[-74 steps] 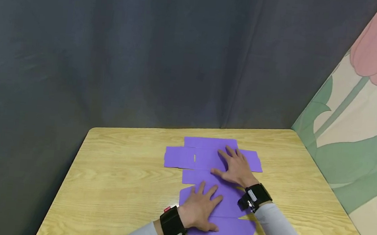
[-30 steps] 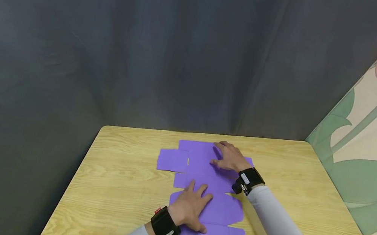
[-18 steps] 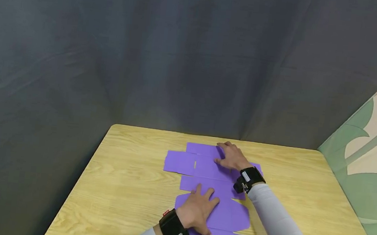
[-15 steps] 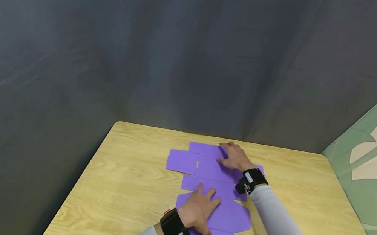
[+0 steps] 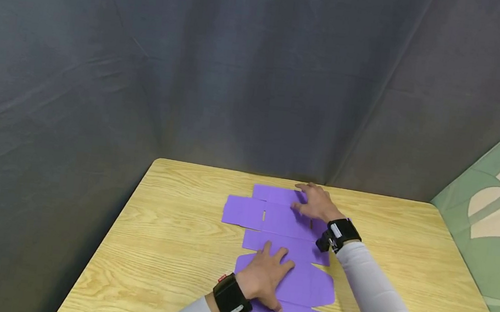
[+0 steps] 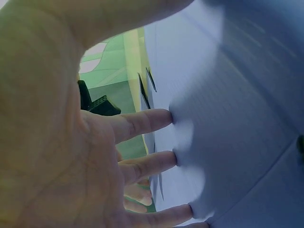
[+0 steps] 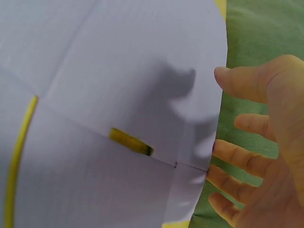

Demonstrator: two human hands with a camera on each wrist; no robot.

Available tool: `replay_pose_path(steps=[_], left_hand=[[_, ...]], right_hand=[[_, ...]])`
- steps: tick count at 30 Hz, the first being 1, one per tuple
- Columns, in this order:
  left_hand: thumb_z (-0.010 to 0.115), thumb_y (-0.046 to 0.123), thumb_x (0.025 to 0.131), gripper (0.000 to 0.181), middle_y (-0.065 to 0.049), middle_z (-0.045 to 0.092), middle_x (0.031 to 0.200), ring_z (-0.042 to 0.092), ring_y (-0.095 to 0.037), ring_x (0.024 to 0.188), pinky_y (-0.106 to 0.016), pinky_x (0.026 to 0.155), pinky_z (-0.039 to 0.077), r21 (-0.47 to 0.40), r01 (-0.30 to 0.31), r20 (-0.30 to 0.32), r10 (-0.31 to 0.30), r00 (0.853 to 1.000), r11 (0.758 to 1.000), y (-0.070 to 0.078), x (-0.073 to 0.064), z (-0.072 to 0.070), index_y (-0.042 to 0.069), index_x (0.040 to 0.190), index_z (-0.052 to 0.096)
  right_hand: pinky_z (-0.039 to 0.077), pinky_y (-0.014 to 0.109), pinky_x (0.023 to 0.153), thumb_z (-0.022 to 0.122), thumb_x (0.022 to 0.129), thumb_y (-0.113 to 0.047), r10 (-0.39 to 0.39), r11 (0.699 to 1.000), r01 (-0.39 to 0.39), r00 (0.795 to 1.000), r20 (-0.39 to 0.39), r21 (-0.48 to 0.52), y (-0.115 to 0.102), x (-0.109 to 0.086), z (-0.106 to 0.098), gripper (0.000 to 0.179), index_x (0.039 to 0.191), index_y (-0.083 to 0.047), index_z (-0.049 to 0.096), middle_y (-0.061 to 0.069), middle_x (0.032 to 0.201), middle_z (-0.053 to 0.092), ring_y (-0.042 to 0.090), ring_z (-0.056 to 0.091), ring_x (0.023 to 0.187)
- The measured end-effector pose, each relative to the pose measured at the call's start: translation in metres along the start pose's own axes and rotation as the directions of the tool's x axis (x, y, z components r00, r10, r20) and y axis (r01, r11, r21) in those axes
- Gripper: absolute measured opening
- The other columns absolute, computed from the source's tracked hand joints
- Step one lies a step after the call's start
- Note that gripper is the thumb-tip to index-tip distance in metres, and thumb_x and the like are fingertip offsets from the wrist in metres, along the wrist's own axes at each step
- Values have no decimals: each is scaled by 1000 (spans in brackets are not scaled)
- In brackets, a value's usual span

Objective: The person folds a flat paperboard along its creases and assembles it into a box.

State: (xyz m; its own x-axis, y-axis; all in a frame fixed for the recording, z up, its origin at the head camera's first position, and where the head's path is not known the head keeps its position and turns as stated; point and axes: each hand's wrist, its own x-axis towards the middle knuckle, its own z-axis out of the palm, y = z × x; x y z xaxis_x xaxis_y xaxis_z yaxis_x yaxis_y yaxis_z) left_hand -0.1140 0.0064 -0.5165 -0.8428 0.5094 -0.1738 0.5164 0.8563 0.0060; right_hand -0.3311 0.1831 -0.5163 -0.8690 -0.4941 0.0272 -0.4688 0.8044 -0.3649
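Observation:
A flat, unfolded purple box blank (image 5: 286,222) lies on the table, with creased panels, side flaps and small slots. On its near panels rests my left hand (image 5: 263,278), fingers spread; in the left wrist view, fingertips of the left hand (image 6: 137,161) touch the sheet. My right hand (image 5: 317,203) is over the far flap, reaching its far edge. The right wrist view has the right hand (image 7: 266,147) beside that edge, fingers slightly bent; some fingertips meet the edge, while the thumb stands apart from the sheet. Part of the right side flap is hidden by the right wrist.
The wood-grain table (image 5: 169,238) extends on both sides of the blank. A dark curtain (image 5: 257,76) hangs behind its far edge, and a floral-patterned cloth (image 5: 499,240) is at the right. Each wrist wears a black strapped camera.
My right hand has moved from the blank's second panel to its far edge, shifting slightly farther in the last half second. The left hand stays on the near panels. The head view has turned.

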Motion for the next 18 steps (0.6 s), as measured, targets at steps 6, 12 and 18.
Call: replay_pose_path(steps=[6,12,18], left_hand=[[93,78,57,106,1,48,155,49,-40,138,-43,107,54,-10,6,4,-6,1000,1000,1,-1,-2,35,146,55],[93,77,57,106,2,48,154,49,-39,137,-42,105,55,-23,-1,2,1,1000,1000,2,-1,-1,35,146,55],[94,77,56,106,2,48,153,49,-39,135,-42,105,54,-26,-14,0,14,1000,1000,1,1,-2,34,145,56]], right_hand=[[42,73,106,75,94,-23,-9,1000,11,999,-49,28,0,1,-7,57,145,-2,63,24,128,68,43,64,123],[41,73,108,76,94,-22,-11,999,15,997,-76,47,-1,-3,-13,52,141,-1,66,24,126,67,43,64,121],[39,69,107,76,95,-21,-16,998,22,995,-102,64,-4,-7,-23,47,137,1,68,23,127,69,44,64,124]])
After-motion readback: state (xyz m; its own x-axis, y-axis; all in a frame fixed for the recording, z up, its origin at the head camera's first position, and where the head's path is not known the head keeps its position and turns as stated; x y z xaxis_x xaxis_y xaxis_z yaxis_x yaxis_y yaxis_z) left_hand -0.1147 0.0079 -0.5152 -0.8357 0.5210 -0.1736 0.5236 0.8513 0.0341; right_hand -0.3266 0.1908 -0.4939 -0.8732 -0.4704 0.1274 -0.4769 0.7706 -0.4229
